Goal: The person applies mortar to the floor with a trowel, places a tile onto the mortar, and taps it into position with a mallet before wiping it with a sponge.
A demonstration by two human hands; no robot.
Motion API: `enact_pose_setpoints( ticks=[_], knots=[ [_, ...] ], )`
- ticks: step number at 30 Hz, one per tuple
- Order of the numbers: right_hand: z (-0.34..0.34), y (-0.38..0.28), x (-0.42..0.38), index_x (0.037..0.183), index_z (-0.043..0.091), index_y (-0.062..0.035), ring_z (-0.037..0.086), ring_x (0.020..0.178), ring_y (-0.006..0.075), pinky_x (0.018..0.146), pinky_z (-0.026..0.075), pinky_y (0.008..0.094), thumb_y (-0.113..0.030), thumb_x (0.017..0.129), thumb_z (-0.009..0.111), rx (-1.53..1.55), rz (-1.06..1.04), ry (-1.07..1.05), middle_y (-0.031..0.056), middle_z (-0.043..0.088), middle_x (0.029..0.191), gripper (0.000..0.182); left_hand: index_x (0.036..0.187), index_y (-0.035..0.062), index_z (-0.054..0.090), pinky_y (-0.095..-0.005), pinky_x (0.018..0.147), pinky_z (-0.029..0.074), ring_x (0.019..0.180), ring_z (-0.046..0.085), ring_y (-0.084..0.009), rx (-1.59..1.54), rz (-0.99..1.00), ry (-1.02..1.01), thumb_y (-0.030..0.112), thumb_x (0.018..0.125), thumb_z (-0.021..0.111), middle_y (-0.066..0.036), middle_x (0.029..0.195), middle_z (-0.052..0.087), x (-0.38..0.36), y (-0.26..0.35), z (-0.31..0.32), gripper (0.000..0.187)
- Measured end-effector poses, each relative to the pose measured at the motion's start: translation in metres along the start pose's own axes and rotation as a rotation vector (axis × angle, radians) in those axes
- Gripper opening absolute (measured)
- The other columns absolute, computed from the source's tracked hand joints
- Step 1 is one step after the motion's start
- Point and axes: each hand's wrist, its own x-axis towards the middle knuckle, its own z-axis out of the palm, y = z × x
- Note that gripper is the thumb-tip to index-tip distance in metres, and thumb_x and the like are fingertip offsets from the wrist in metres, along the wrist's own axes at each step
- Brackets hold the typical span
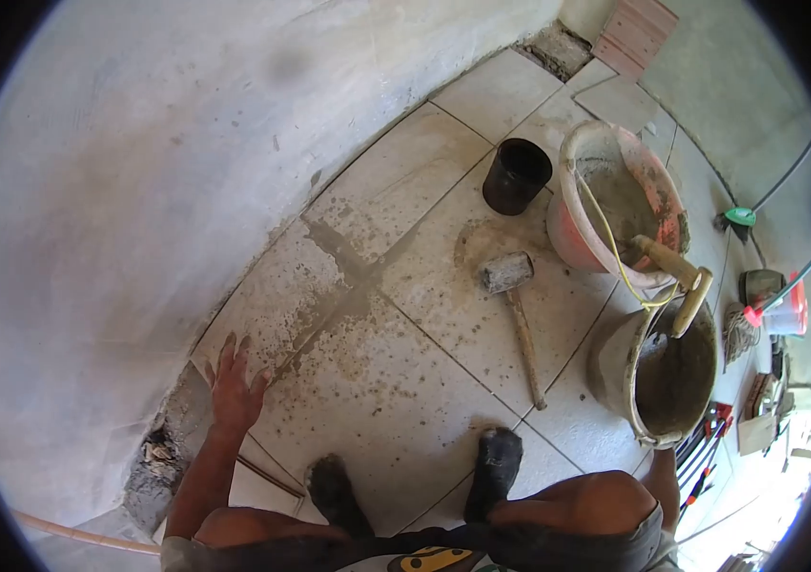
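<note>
My left hand (234, 393) rests with fingers spread on a floor tile (277, 286) beside the wall. Wet grey grout or cement smears the tile joints ahead of it. My right forearm (664, 481) reaches down beside a cement-coated bucket (620, 367); the hand is hidden by the bucket and my knee. Two wooden tool handles (692, 303) stick up at the rims of this bucket and a pinkish bucket (582, 224) holding grey mortar. A mallet (507, 274) with a wooden handle lies on the tiles between my hands.
A black cup-like container (517, 177) stands beyond the mallet. A pinkish tile (634, 36) leans in the far corner. Along the right lie a green brush (740, 217), red-handled tools (718, 419) and cables. Broken floor (157, 467) edges the left wall. My feet (334, 491) are on the tiles.
</note>
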Motion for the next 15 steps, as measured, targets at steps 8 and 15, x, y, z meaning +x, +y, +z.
enact_pose_setpoints(
  ticks=[8,15],
  knots=[
    [-0.093,0.045,0.075,0.118,0.048,-0.0004,0.055,0.109,0.0330,0.097,0.042,0.0408,-0.022,0.085,0.054,-0.027,0.040,0.363,0.0196,0.057,0.115,0.040,0.138,0.0106,0.040,-0.0586,0.108,0.016,0.132,0.033,-0.0360,-0.108,0.012,-0.003,0.030,0.085,0.061,-0.019,0.145,0.032,0.005,-0.003,0.000,0.060],
    [-0.311,-0.290,0.026,0.132,0.044,-0.0028,0.050,0.115,0.0241,0.098,0.040,0.0353,-0.012,0.087,0.056,0.500,-0.581,0.496,0.0135,0.052,0.127,0.048,0.137,0.0084,0.041,-0.0557,0.108,0.017,0.131,0.034,-0.0369,-0.261,0.036,0.071,0.029,0.085,0.061,-0.019,0.145,0.032,0.011,-0.001,0.008,0.060]
  ],
)
